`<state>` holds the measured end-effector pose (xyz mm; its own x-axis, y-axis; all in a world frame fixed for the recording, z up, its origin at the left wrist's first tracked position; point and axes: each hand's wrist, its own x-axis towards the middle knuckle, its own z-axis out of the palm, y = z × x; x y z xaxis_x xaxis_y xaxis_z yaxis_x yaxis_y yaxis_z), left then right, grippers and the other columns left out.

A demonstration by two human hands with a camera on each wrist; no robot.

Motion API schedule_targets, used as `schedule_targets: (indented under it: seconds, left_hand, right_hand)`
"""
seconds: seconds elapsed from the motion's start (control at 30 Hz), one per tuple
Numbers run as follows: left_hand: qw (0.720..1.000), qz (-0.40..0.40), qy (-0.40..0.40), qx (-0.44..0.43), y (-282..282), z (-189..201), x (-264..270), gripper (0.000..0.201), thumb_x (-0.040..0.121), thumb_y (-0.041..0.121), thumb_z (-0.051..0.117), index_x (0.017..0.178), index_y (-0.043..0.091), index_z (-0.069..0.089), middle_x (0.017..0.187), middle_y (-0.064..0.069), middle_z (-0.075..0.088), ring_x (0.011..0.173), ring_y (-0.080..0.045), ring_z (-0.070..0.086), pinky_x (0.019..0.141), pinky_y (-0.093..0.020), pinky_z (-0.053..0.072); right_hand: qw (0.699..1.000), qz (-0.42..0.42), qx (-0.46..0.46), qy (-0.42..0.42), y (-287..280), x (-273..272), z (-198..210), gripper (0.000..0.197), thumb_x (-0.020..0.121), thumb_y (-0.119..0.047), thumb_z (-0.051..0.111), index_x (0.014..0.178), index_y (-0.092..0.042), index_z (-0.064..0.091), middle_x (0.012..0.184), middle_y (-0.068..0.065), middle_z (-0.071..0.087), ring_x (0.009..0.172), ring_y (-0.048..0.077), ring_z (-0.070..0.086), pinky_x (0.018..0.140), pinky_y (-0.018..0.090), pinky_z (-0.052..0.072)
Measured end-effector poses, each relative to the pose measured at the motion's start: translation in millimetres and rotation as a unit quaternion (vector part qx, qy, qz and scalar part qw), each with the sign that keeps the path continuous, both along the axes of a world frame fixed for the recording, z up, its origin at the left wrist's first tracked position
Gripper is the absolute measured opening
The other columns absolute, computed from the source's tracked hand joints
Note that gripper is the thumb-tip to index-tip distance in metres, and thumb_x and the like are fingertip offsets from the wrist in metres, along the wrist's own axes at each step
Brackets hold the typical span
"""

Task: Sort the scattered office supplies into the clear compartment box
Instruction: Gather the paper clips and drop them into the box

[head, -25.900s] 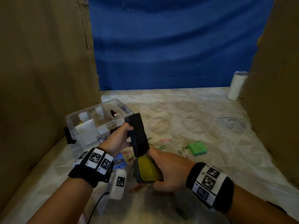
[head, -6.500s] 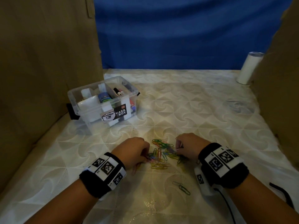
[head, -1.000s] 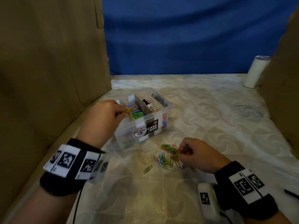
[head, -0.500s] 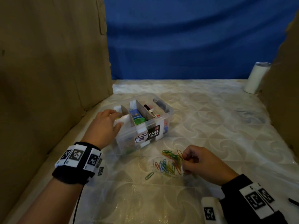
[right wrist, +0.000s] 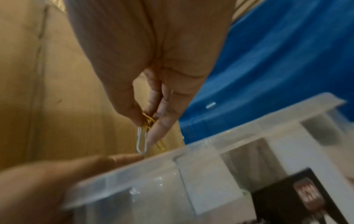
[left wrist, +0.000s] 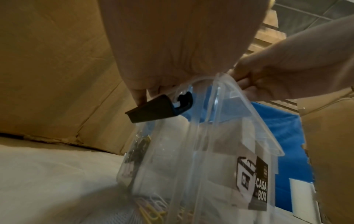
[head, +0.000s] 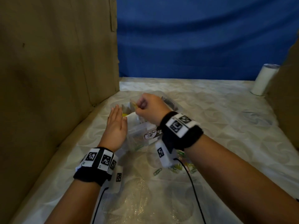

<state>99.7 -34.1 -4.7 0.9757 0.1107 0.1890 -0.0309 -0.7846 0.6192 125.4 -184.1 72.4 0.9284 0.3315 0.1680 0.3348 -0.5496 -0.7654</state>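
Note:
The clear compartment box [head: 142, 129] stands left of centre, with a black "CASA BOX" label [left wrist: 259, 186]. My left hand [head: 116, 114] lies flat with straight fingers [left wrist: 140, 97] against the box's left end, touching its black latch [left wrist: 153, 112]. My right hand [head: 139, 107] hovers over the box's left compartments and pinches a few paper clips [right wrist: 142, 141], one silver and some yellow. More paper clips [left wrist: 151, 212] lie in the box's near-left compartment. A loose pile of coloured paper clips [head: 183, 165] sits on the table under my right wrist.
Tall cardboard walls [head: 56, 70] close in the left and right sides. A blue cloth hangs at the back. A white cylinder [head: 264, 80] stands at the far right. A single green paper clip [head: 157, 171] lies apart from the pile. Black cables run from both wrists.
My right hand left the pile on the table and rose over the box with clips pinched in it. My left hand shifted from the box's corner to lie flat along its left end.

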Motion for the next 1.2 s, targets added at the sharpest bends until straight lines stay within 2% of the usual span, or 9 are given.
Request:
schedule_targets:
  seconds: [0.13,0.27,0.4,0.5,0.6,0.7,0.93,1.13,1.2]
  left_hand:
    - [1.000,-0.006,-0.007,-0.009,1,-3,1,0.053,0.104,0.030,0.020,0.152,0.012,0.010,0.161,0.002,0.000,0.148,-0.008,-0.005,0.112,-0.017,-0.005]
    - [1.000,-0.010,-0.011,0.000,2,-4,1,0.052,0.104,0.030,0.019,0.152,0.012,0.011,0.161,0.002,0.001,0.148,-0.009,-0.004,0.114,-0.019,-0.004]
    - [0.999,0.004,-0.023,0.023,-3,4,-6,0.051,0.103,0.026,0.024,0.151,0.012,0.017,0.161,-0.002,0.007,0.149,-0.014,0.001,0.118,-0.026,0.002]
    - [0.982,-0.022,-0.139,0.130,-28,15,-28,0.051,0.099,0.019,0.038,0.148,0.016,0.026,0.157,-0.004,0.018,0.146,-0.019,0.014,0.118,-0.034,0.017]
    - [0.959,-0.167,-0.177,0.146,-73,19,-46,0.044,0.097,0.019,0.044,0.140,0.019,0.040,0.147,0.001,0.037,0.136,-0.015,0.034,0.111,-0.029,0.032]
    - [0.941,-0.276,-0.067,0.183,-114,-3,-41,0.042,0.096,0.020,0.041,0.139,0.021,0.043,0.144,0.003,0.040,0.131,-0.016,0.039,0.109,-0.032,0.037]
    - [0.884,-0.343,0.148,0.280,-146,-44,-7,0.054,0.097,0.016,0.038,0.149,0.019,0.026,0.157,-0.002,0.022,0.142,-0.024,0.024,0.117,-0.033,0.021]
    - [0.870,-0.356,0.161,0.299,-123,-37,-27,0.048,0.098,0.023,0.036,0.146,0.019,0.032,0.149,-0.001,0.030,0.130,-0.024,0.036,0.111,-0.037,0.033]
    - [0.876,-0.351,0.155,0.291,-114,-35,-38,0.049,0.096,0.033,0.040,0.144,0.023,0.034,0.142,0.002,0.036,0.125,-0.021,0.041,0.106,-0.037,0.039]
  right_hand:
    - [0.973,0.039,-0.228,-0.005,23,4,-2,0.027,0.094,-0.015,0.049,0.117,-0.011,0.063,0.121,0.008,0.062,0.113,0.024,0.058,0.093,0.031,0.044]
    - [0.986,0.020,-0.165,-0.032,-5,-10,5,0.028,0.094,-0.009,0.046,0.114,-0.020,0.063,0.120,0.004,0.062,0.112,0.021,0.057,0.099,0.034,0.044]
    - [0.994,-0.044,-0.088,-0.046,-73,-29,-11,0.020,0.095,-0.015,0.050,0.108,-0.021,0.064,0.110,-0.003,0.065,0.098,0.012,0.060,0.083,0.022,0.044]
    - [0.982,-0.096,-0.162,-0.006,-133,-36,-36,0.021,0.093,-0.017,0.051,0.111,-0.018,0.064,0.114,0.001,0.066,0.096,0.013,0.060,0.080,0.021,0.042]
    - [0.937,-0.102,-0.311,0.119,-170,-40,-61,0.034,0.097,-0.026,0.047,0.128,-0.014,0.054,0.133,0.007,0.056,0.117,0.022,0.054,0.093,0.027,0.041]
    - [0.890,-0.100,-0.392,0.212,-186,-40,-91,0.043,0.098,-0.030,0.043,0.136,-0.009,0.042,0.141,0.012,0.046,0.125,0.027,0.047,0.102,0.032,0.039]
    - [0.882,-0.008,-0.420,0.212,-155,-36,-112,0.066,0.098,-0.028,0.041,0.153,-0.016,0.006,0.161,0.010,-0.001,0.146,0.031,0.015,0.119,0.039,0.018]
    - [0.886,-0.003,-0.435,0.160,-158,-68,-106,0.043,0.091,-0.029,0.051,0.129,-0.010,0.043,0.132,0.012,0.039,0.119,0.032,0.048,0.095,0.038,0.041]
    - [0.894,0.007,-0.416,0.166,-170,-74,-98,0.064,0.079,-0.049,0.066,0.128,-0.014,0.044,0.125,0.008,0.042,0.113,0.028,0.051,0.092,0.036,0.044]
